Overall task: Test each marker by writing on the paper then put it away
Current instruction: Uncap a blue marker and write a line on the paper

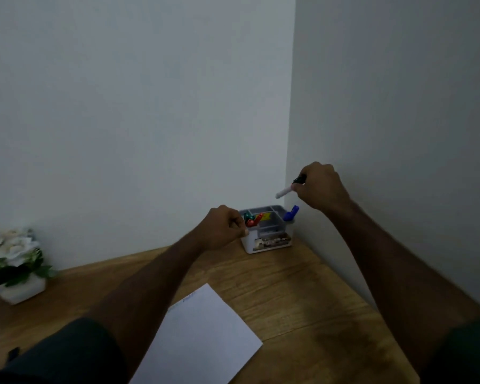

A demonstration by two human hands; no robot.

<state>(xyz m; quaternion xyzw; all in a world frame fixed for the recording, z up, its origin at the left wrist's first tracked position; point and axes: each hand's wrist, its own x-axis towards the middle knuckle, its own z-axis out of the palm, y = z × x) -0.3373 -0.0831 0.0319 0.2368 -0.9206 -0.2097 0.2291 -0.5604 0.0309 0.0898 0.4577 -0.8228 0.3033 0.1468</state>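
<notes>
Right hand (320,187) grips a white marker (284,192) above the organizer (266,231) in the tabletop (302,300) corner; left hand (222,227), curled, touches its rim. Paper (202,336) lies nearer.

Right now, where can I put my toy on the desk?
Bare wood lies between the paper and the organizer, and between the paper and the flower pot. The far corner is crowded: organizer, both hands.

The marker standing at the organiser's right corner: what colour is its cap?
Blue cap, seen in the head view.
</notes>
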